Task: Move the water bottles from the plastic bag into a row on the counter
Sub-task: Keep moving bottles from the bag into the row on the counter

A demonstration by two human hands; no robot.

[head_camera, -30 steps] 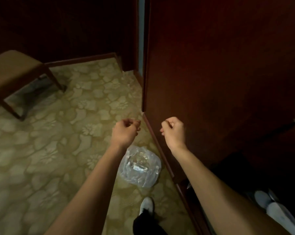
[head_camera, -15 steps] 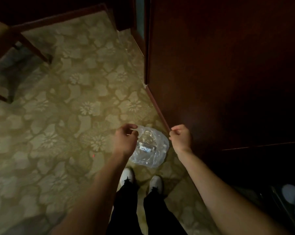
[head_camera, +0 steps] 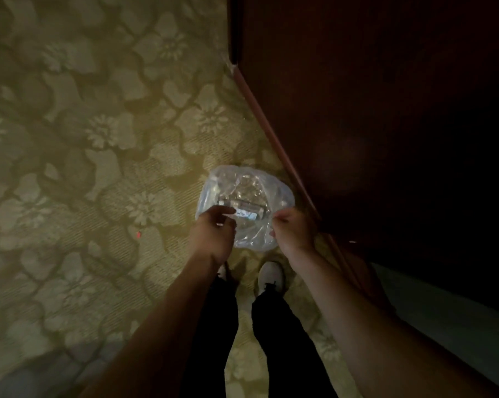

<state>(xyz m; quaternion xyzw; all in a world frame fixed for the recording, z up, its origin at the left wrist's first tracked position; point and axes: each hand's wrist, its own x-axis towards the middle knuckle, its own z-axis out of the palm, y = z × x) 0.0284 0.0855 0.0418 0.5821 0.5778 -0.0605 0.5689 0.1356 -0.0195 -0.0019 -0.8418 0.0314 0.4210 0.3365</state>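
Note:
A clear plastic bag [head_camera: 244, 185] lies on the patterned carpet next to a dark wooden cabinet. Water bottles [head_camera: 248, 213] show through the plastic, one with a pale label; their number is unclear. My left hand [head_camera: 213, 235] is at the bag's near left edge, thumb and curled fingers pinching the plastic. At the near right edge, my right hand [head_camera: 292, 231] pinches the plastic with curled fingers. No counter is in view.
The dark wooden cabinet [head_camera: 371, 110] fills the right side, its red-brown base strip [head_camera: 267, 127] running diagonally beside the bag. My white shoes [head_camera: 271, 275] and dark trouser legs stand just behind the bag. Flowered carpet [head_camera: 98, 168] spreads to the left.
I have bent down and the view has tilted towards the floor. Both hands have dropped from chest height to the bag's near edges. The chair has left the view.

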